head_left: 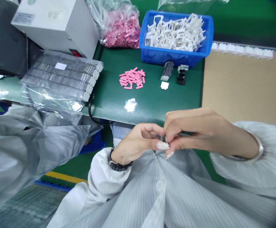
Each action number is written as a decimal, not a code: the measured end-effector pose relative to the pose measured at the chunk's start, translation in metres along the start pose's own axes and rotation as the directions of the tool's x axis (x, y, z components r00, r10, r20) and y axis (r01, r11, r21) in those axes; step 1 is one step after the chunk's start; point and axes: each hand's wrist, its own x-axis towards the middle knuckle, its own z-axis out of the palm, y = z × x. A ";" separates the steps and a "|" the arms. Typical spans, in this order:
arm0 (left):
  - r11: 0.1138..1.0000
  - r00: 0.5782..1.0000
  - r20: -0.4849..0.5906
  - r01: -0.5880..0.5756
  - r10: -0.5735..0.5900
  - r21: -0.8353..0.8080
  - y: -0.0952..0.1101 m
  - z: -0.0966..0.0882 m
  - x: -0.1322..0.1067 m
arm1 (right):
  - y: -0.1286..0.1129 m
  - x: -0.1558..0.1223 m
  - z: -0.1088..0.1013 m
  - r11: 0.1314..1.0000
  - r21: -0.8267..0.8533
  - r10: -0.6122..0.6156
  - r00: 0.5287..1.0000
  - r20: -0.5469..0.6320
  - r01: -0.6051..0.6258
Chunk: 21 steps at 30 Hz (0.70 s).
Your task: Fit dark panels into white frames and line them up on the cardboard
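Note:
My left hand (140, 141) and my right hand (195, 131) meet in front of my body, just off the table's near edge. Both are closed, with thumbs and fingertips pinched together around a small part (161, 138) that is mostly hidden; only a glint of it shows. On the green table beyond them lie a loose heap of pink strips (132, 78) and a shiny pile of small clear or silvery pieces (130, 105). Farther right are a row of thin metal plates (167, 70), a stack of black parts (182, 75) and a single white square piece (164, 85).
A blue bin (176, 54) of white plastic frames (176, 33) stands at the back, beside a bag of pink pieces (122, 28). Left are a grey box (57, 22) and bagged metal parts (61, 76). A co-worker's sleeve (33, 142) is at left; brown board (244, 85) lies right.

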 end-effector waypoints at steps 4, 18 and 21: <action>1.000 1.000 0.028 0.013 -0.013 0.000 0.000 0.000 -0.001 | -0.002 0.002 -0.002 1.000 -0.007 -0.015 0.999 0.036 0.016; 0.999 0.998 0.066 -0.009 0.012 -0.045 -0.003 0.001 -0.001 | -0.003 0.003 -0.002 0.999 -0.041 0.006 1.000 0.026 -0.005; 0.997 0.994 0.092 -0.050 0.055 -0.057 -0.005 0.000 0.000 | -0.004 0.001 -0.003 0.996 -0.091 -0.001 1.000 -0.008 0.000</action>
